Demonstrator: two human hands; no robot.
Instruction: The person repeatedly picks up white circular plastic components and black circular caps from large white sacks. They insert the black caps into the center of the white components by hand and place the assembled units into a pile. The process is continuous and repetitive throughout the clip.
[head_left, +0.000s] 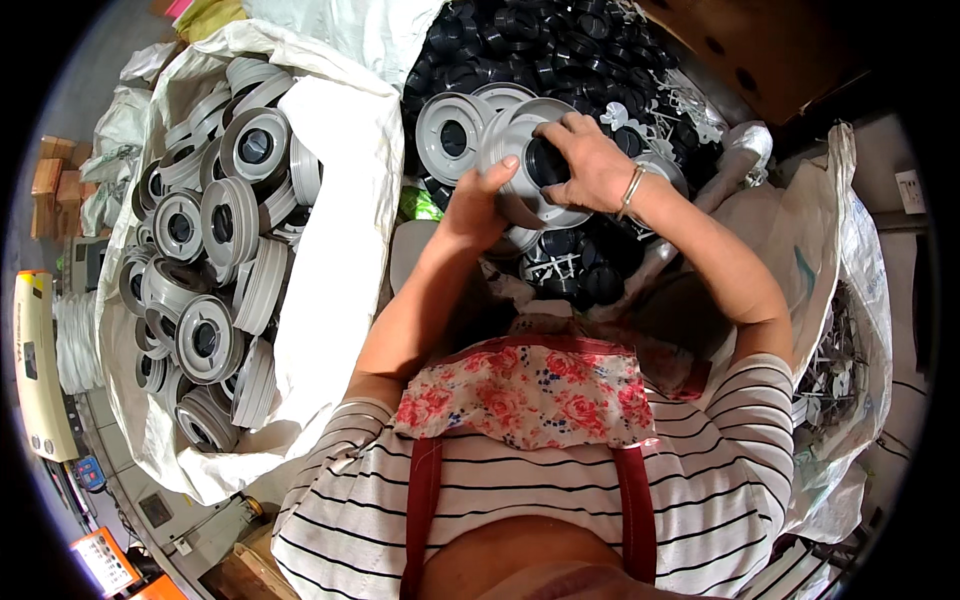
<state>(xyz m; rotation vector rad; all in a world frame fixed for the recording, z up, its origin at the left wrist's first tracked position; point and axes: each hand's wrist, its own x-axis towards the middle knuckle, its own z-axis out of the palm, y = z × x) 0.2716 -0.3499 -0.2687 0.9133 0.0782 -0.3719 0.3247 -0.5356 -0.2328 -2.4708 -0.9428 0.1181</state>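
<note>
Left hand (478, 205) grips a grey plastic spool (520, 160) by its rim; right hand (590, 160) pinches a black cap (548, 163) at its centre.

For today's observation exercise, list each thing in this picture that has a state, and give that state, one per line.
Left hand: gripping the grey disc's rim.
Right hand: pressing a black cap into the disc.
Grey disc: held, tilted.
Black cap: seated in the disc's centre.
White sack: open, full of grey discs.

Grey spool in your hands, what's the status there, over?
Left hand grips the grey spool from below. Right hand holds a black insert at its hub. Second spool lies beside it on the black parts pile. Nothing blocking.
</note>
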